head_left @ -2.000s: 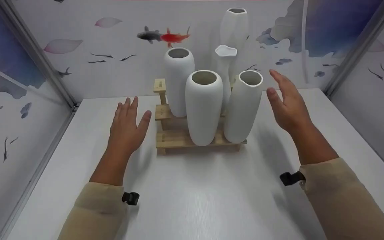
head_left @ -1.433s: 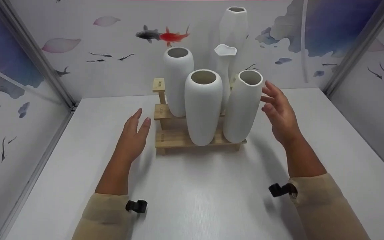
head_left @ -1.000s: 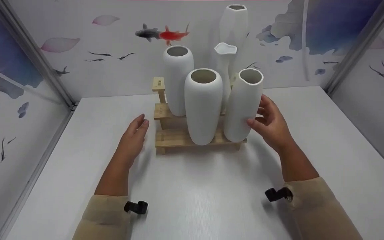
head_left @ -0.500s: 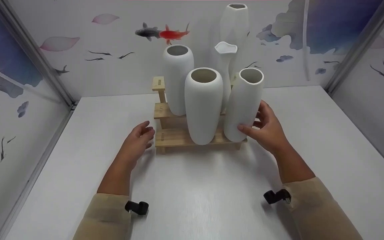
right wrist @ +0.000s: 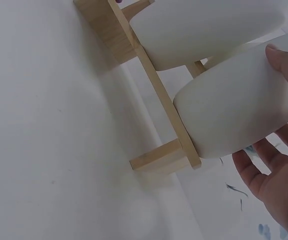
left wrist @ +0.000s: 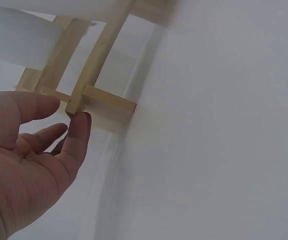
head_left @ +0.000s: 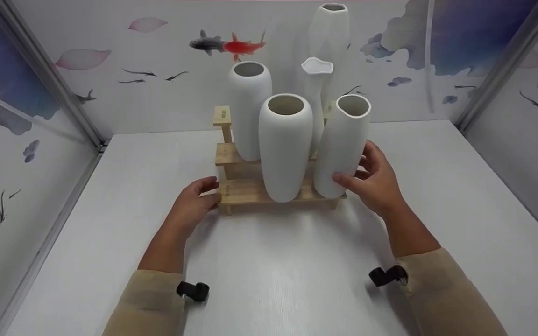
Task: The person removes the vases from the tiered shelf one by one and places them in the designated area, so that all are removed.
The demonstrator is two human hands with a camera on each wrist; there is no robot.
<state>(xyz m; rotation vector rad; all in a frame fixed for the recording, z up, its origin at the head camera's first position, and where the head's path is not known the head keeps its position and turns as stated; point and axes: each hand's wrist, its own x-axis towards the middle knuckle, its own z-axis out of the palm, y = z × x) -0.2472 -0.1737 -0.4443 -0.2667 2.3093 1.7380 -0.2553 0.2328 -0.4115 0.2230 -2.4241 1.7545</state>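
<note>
My right hand (head_left: 381,186) grips the low part of the front right white vase (head_left: 343,144), thumb across its front and fingers round its right side. This vase leans slightly right, its base on the front end of the lowest shelf in the right wrist view. At the left end of the tiered wooden stand (head_left: 245,191), my left hand (head_left: 192,203) has thumb and fingers curled at the lowest shelf's end. In the left wrist view its fingertips (left wrist: 78,127) meet the shelf corner. Beside the gripped vase stands a rounded white vase (head_left: 285,154).
Higher on the stand are another rounded vase (head_left: 250,112), a slim vase with a wavy rim (head_left: 317,67) and a tall faceted vase (head_left: 329,32) at the back. The white table (head_left: 269,270) is bounded by printed panels (head_left: 157,102) at the back and sides.
The right hand has come in from the right and taken hold of the front right vase. The left hand has moved right and down to the stand's end, its fingers curling in.
</note>
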